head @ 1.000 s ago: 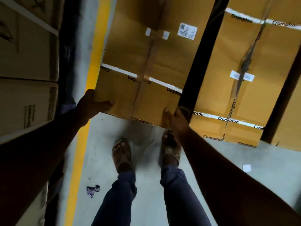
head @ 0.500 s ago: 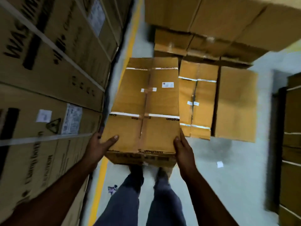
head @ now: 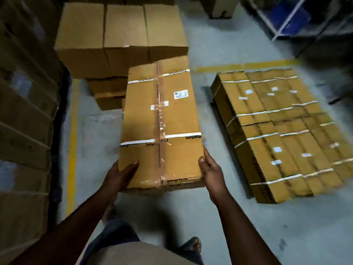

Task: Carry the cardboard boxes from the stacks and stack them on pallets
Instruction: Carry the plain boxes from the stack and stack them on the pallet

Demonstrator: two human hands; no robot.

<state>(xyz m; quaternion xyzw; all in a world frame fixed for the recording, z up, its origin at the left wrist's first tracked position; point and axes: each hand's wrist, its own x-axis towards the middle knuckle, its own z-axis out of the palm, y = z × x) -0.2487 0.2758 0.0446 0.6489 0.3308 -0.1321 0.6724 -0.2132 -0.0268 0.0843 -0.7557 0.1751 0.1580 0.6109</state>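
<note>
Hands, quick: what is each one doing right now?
Left hand: grips the near left corner of the cardboard box, thumb on top.
Right hand: grips the box's near right edge.

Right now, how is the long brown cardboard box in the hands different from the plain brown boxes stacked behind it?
The carried long brown cardboard box is held up by the left hand and right hand; the plain brown stacked boxes rest on other boxes. The carried box has white printed straps, clear tape and a label; the stacked ones show bare tops. Both are brown cardboard.
</note>
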